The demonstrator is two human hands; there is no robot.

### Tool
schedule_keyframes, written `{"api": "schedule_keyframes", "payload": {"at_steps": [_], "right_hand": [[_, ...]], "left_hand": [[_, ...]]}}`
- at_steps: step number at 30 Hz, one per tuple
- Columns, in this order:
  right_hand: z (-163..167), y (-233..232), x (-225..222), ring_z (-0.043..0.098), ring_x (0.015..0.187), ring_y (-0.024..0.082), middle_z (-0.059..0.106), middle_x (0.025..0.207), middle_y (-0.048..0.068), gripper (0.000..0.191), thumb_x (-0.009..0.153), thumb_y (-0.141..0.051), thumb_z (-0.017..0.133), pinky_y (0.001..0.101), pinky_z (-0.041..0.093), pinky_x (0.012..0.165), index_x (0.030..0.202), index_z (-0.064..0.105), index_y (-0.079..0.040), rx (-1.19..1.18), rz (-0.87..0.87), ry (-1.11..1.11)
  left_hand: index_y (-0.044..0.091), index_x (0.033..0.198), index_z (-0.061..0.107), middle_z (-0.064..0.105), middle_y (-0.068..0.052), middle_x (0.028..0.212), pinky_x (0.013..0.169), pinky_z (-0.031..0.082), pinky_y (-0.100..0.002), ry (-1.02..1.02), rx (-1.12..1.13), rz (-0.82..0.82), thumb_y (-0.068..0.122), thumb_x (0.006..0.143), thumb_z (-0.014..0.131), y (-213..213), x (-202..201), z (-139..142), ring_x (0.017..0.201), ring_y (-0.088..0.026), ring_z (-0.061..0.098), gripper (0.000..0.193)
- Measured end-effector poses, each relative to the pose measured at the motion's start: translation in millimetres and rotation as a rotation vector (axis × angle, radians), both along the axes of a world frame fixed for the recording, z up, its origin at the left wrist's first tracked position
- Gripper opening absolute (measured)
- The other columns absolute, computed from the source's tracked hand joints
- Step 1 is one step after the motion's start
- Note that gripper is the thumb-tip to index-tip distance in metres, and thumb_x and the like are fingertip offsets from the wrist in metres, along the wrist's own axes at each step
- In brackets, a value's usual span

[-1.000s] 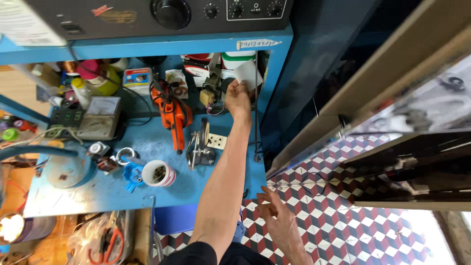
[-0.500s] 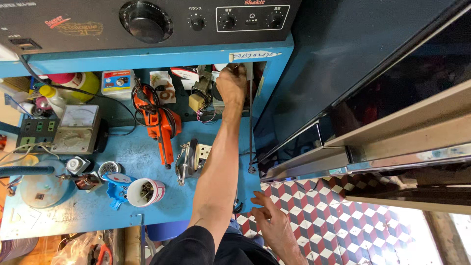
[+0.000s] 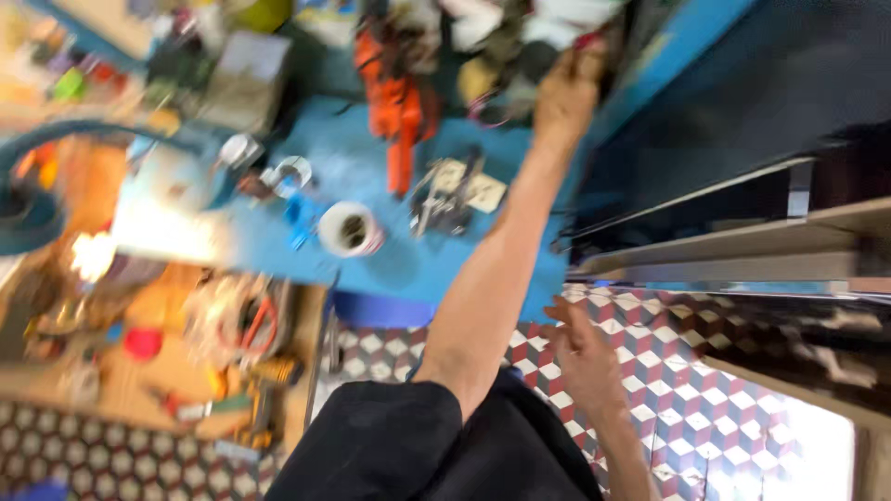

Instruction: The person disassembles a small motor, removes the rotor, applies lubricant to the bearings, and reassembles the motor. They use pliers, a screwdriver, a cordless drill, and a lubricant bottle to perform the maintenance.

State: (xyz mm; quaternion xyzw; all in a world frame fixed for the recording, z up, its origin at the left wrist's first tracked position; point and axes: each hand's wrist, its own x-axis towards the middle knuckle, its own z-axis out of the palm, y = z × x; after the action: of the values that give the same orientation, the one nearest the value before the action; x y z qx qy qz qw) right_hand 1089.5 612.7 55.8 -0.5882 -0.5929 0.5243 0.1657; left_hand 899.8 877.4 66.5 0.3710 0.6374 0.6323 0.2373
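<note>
We find the left hand [image 3: 564, 93] still reaching among clutter beyond the orange tool [image 3: 399, 102]; its grip is too blurred to tell. The view has swung since earlier. The right hand [image 3: 583, 357] hangs open, fingers apart, holding nothing.

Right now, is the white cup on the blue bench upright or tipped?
Tipped: the white cup shows its dark round mouth to the camera, lying on the blue bench.

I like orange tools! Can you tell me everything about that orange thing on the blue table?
The orange tool lies flat on the blue table, looking like plastic with dark parts at its top end and a narrow orange end pointing toward the person. It is blurred, so finer details are unclear. No hand touches it; clutter crowds its top.
</note>
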Motion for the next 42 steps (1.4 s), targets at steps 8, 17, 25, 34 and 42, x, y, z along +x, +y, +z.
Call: {"api": "schedule_keyframes", "payload": {"at_steps": [8, 17, 25, 34, 42], "right_hand": [[-18, -12, 10, 0.077, 0.089, 0.022, 0.077, 0.121, 0.01, 0.046, 0.095, -0.015, 0.058, 0.0331, 0.058, 0.083, 0.14, 0.059, -0.007, -0.048, 0.183, -0.031], [-30, -70, -16, 0.076, 0.103, 0.016, 0.077, 0.122, 0.011, 0.046, 0.096, -0.019, 0.061, 0.0306, 0.057, 0.09, 0.141, 0.061, -0.006, 0.09, 0.598, 0.033], [-31, -191, -96, 0.076, 0.099, 0.021, 0.073, 0.125, 0.014, 0.047, 0.096, -0.022, 0.058, 0.0325, 0.06, 0.085, 0.14, 0.058, -0.004, -0.171, 0.864, 0.095], [-90, -352, -263, 0.075, 0.093, 0.022, 0.073, 0.117, 0.019, 0.05, 0.096, -0.02, 0.062, 0.0328, 0.061, 0.08, 0.141, 0.056, 0.0, -0.315, 0.939, 0.071], [-123, -522, -445, 0.075, 0.083, 0.026, 0.07, 0.109, 0.021, 0.057, 0.091, -0.01, 0.064, 0.032, 0.061, 0.07, 0.142, 0.047, 0.008, -0.327, 0.677, 0.154]], "left_hand": [[0.006, 0.14, 0.062, 0.07, -0.02, 0.137, 0.106, 0.052, -0.034, 0.049, 0.091, -0.124, 0.019, 0.109, 0.055, -268, 44, 3, 0.126, -0.029, 0.068, 0.034], [-0.006, 0.114, 0.074, 0.078, -0.016, 0.095, 0.085, 0.06, -0.029, -0.479, -0.367, 0.221, 0.038, 0.104, 0.054, -492, 32, -87, 0.093, -0.02, 0.075, 0.049], [-0.004, 0.115, 0.076, 0.078, -0.019, 0.11, 0.093, 0.057, -0.036, -0.568, -0.338, 0.561, 0.063, 0.101, 0.036, -651, -1, -120, 0.103, -0.026, 0.075, 0.079], [-0.005, 0.129, 0.067, 0.072, -0.018, 0.123, 0.091, 0.057, -0.035, -0.759, -0.212, 0.664, 0.062, 0.1, 0.038, -829, -114, -156, 0.103, -0.024, 0.072, 0.078], [-0.005, 0.133, 0.063, 0.07, -0.021, 0.129, 0.093, 0.055, -0.036, -0.741, -0.198, 0.829, 0.061, 0.099, 0.042, -1084, -279, -146, 0.105, -0.025, 0.071, 0.077]]}}
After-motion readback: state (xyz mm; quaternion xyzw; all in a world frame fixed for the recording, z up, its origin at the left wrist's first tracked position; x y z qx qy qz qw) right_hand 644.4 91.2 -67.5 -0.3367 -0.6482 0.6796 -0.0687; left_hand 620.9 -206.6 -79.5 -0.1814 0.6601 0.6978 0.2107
